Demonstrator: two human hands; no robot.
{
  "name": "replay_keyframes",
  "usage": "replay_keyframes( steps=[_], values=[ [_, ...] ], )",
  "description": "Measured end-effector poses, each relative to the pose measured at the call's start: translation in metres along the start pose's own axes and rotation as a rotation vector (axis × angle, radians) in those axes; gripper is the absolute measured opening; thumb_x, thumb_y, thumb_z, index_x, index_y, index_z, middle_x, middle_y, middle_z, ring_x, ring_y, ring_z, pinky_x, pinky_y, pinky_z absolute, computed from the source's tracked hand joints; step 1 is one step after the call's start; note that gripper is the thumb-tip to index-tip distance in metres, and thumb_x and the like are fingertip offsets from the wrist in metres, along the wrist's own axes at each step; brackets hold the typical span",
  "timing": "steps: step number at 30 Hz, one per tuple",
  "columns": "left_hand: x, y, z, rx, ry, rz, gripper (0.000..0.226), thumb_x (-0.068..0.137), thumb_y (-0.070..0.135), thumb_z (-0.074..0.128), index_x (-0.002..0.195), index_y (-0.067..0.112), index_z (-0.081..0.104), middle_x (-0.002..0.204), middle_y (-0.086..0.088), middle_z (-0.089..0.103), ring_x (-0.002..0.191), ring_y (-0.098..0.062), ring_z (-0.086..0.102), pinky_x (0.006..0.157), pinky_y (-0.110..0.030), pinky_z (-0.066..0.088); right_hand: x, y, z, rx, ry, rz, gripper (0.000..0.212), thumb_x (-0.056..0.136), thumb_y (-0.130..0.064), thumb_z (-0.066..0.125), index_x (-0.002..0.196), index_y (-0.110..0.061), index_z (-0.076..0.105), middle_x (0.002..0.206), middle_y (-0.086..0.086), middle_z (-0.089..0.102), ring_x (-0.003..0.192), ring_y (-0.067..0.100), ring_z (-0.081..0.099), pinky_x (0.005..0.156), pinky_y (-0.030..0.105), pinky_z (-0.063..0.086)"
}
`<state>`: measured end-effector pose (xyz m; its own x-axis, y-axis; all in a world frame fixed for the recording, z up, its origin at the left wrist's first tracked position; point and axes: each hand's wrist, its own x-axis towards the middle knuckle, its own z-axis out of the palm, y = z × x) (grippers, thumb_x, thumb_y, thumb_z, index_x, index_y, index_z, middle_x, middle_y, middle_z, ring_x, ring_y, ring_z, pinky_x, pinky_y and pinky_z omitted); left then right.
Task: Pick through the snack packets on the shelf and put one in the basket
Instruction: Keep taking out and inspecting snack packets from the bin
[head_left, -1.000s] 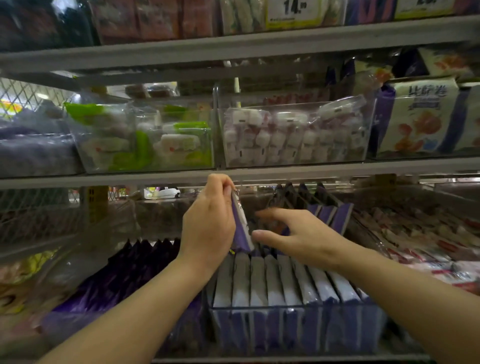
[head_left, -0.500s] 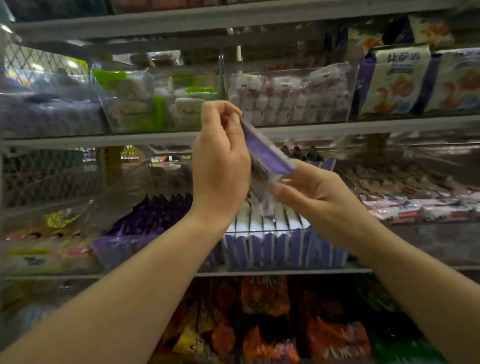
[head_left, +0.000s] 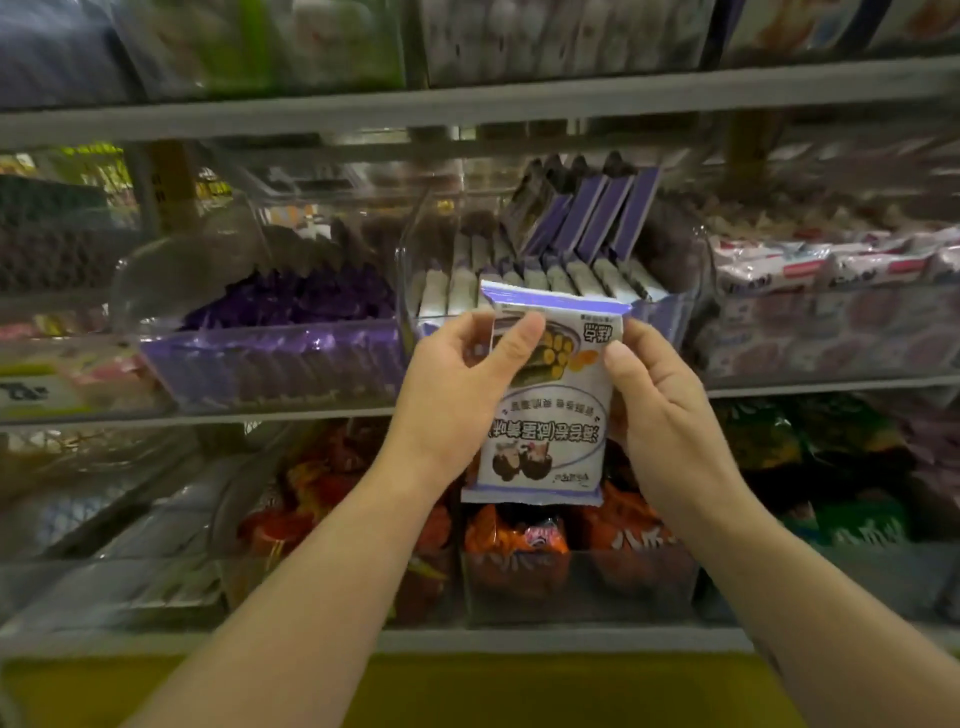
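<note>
The left hand (head_left: 457, 384) and right hand (head_left: 660, 410) are pinching one picked packet (head_left: 550, 415) between them, but nothing is going in a basket yet

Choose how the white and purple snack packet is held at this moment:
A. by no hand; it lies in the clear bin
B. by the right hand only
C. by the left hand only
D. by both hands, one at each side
D: the left hand pinches the left side of the snack packet and the right hand grips its right side, holding it up in front of the shelf.
</note>
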<state>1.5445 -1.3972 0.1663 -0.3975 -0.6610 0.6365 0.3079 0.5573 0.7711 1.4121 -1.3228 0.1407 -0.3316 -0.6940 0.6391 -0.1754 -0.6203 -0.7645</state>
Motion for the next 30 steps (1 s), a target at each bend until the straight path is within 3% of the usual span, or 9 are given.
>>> replay_keyframes(
  steps=[3, 5, 8, 14, 19, 22, 27, 30],
  values=[
    [-0.014, -0.023, 0.003, -0.100, 0.005, -0.040, 0.024, 0.083, 0.041, 0.066, 0.098, 0.023, 0.069, 0.097, -0.003, 0.076, 0.090, -0.020, 0.074, 0.072, -0.030, 0.060, -0.010, 0.018, 0.003, 0.111, 0.024, 0.062, 0.020, 0.099, -0.024, 0.046, 0.109, -0.029, 0.063, 0.106, 0.003, 0.073, 0.096, 0.018, 0.071, 0.072, 0.029, 0.059],
    [-0.020, -0.036, 0.004, -0.141, 0.014, -0.043, 0.018, 0.086, 0.037, 0.066, 0.100, 0.026, 0.068, 0.100, -0.003, 0.075, 0.093, -0.021, 0.073, 0.074, -0.032, 0.059, -0.013, 0.027, 0.003, 0.194, 0.044, 0.106, 0.015, 0.092, -0.036, 0.057, 0.102, -0.031, 0.067, 0.104, 0.006, 0.073, 0.094, 0.022, 0.072, 0.072, 0.036, 0.060],
    [-0.027, -0.053, 0.007, -0.232, -0.018, -0.088, 0.008, 0.088, 0.031, 0.065, 0.096, 0.030, 0.068, 0.100, -0.005, 0.075, 0.094, -0.023, 0.073, 0.073, -0.031, 0.059, -0.015, 0.035, 0.000, 0.241, 0.076, 0.150, 0.025, 0.079, -0.047, 0.062, 0.092, -0.027, 0.070, 0.095, 0.007, 0.075, 0.086, 0.024, 0.074, 0.068, 0.039, 0.061],
    [-0.037, -0.079, 0.011, -0.256, -0.050, -0.158, 0.016, 0.089, 0.023, 0.061, 0.101, 0.027, 0.069, 0.104, -0.006, 0.074, 0.098, -0.025, 0.071, 0.078, -0.035, 0.058, -0.022, 0.054, -0.014, 0.237, 0.100, 0.255, 0.015, 0.082, -0.029, 0.061, 0.080, -0.025, 0.075, 0.083, 0.007, 0.076, 0.075, 0.019, 0.074, 0.059, 0.030, 0.058],
    [-0.047, -0.094, 0.013, -0.303, -0.045, -0.262, 0.017, 0.085, 0.021, 0.061, 0.093, 0.030, 0.073, 0.096, -0.007, 0.075, 0.091, -0.023, 0.072, 0.074, -0.032, 0.057, -0.029, 0.066, -0.017, 0.190, 0.173, 0.302, 0.028, 0.095, -0.013, 0.054, 0.082, -0.025, 0.076, 0.082, 0.013, 0.075, 0.073, 0.024, 0.073, 0.061, 0.039, 0.059],
    [-0.049, -0.097, 0.007, -0.317, -0.094, -0.314, 0.017, 0.089, 0.028, 0.060, 0.101, 0.027, 0.072, 0.104, -0.010, 0.074, 0.098, -0.026, 0.071, 0.079, -0.036, 0.057, -0.030, 0.067, -0.018, 0.194, 0.160, 0.328, 0.029, 0.095, -0.012, 0.054, 0.082, -0.024, 0.077, 0.083, 0.012, 0.076, 0.072, 0.023, 0.073, 0.058, 0.035, 0.058],
    [-0.049, -0.096, -0.005, -0.296, -0.131, -0.405, 0.021, 0.087, 0.033, 0.055, 0.099, 0.032, 0.073, 0.104, -0.009, 0.074, 0.097, -0.026, 0.071, 0.079, -0.043, 0.058, -0.029, 0.067, -0.028, 0.113, -0.015, 0.401, 0.012, 0.081, -0.030, 0.064, 0.084, -0.027, 0.075, 0.085, 0.008, 0.076, 0.076, 0.022, 0.074, 0.056, 0.027, 0.056],
    [-0.048, -0.096, -0.009, -0.389, -0.060, -0.463, 0.021, 0.084, 0.030, 0.057, 0.092, 0.029, 0.076, 0.100, -0.012, 0.075, 0.089, -0.025, 0.073, 0.070, -0.040, 0.061, -0.029, 0.064, -0.040, 0.077, -0.309, 0.578, 0.034, 0.077, -0.036, 0.073, 0.107, -0.022, 0.070, 0.106, 0.010, 0.074, 0.099, 0.026, 0.071, 0.072, 0.035, 0.060]
  ],
)
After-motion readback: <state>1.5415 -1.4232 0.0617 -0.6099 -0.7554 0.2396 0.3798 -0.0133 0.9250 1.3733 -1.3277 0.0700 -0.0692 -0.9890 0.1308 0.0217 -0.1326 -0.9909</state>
